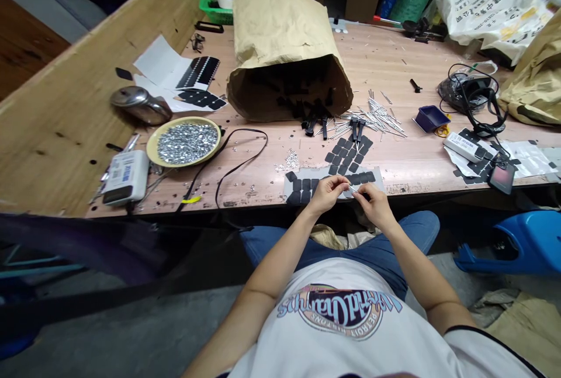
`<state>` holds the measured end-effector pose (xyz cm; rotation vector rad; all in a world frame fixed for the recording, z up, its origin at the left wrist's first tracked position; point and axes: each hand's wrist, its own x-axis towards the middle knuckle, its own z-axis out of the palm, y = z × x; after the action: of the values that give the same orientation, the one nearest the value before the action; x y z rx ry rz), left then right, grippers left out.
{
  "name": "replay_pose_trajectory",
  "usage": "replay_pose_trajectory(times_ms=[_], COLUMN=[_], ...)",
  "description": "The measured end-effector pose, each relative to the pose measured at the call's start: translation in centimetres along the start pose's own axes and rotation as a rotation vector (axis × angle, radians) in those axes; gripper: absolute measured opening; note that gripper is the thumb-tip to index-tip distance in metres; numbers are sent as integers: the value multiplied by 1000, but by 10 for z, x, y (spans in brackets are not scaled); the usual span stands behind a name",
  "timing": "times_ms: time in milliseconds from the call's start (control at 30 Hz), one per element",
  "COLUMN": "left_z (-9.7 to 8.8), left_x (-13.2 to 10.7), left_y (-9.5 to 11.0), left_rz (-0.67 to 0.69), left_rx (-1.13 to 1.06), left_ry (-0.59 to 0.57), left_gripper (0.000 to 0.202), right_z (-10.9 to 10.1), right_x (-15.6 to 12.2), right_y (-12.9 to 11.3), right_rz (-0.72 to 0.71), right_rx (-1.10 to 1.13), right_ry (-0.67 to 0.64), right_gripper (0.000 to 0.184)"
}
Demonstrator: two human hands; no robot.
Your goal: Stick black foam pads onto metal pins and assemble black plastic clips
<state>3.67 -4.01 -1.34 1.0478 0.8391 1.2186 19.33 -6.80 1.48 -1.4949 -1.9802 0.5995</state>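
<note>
Over the front edge of the table, my left hand [328,194] and my right hand [374,203] meet at their fingertips. A thin silvery metal pin [353,189] spans the small gap between them, pinched by the right fingers. The left thumb and forefinger are closed at its other end; what they hold is too small to make out. Beneath lies a grey sheet [291,186] bearing rows of black rounded pads [307,185]. More loose black pads [348,155] lie just beyond, with black plastic parts [357,127] and a heap of metal pins [377,115] behind them.
A paper sack [284,27] lies open towards me, black parts inside. Left are a yellow bowl [153,153] of small metal pieces, a metal pot [138,104], a white box [127,176] and a black strap [241,170]. Right are a dark blue tray [429,119] and cables.
</note>
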Motion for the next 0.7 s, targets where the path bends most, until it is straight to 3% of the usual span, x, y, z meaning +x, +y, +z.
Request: replay_pose_trajectory(times_ms=[133, 300, 400, 500, 633, 700], left_z=[0, -2, -1, -1, -4, -5], left_x=[0, 3, 3, 1, -1, 0], left_y=[-4, -10, -12, -11, -11, -14], left_rz=[-33, -77, -85, -88, -80, -74], left_rx=[-56, -128, -127, -107, -39, -9], left_ry=[-20, 36, 65, 43, -40, -48], left_gripper=[26, 31, 29, 27, 23, 22], right_z=[-2, -6, -7, -3, 6, 6], right_x=[-4, -13, -18, -19, -22, -22], right_y=[-2, 2, 5, 8, 12, 14], right_rz=[45, -84, -78, -24, 167, 203], right_rx=[76, -63, -125, 50, 415, 426], right_ry=[-152, -65, -18, -49, -217, -192], right_gripper=[29, 25, 25, 28, 40, 41])
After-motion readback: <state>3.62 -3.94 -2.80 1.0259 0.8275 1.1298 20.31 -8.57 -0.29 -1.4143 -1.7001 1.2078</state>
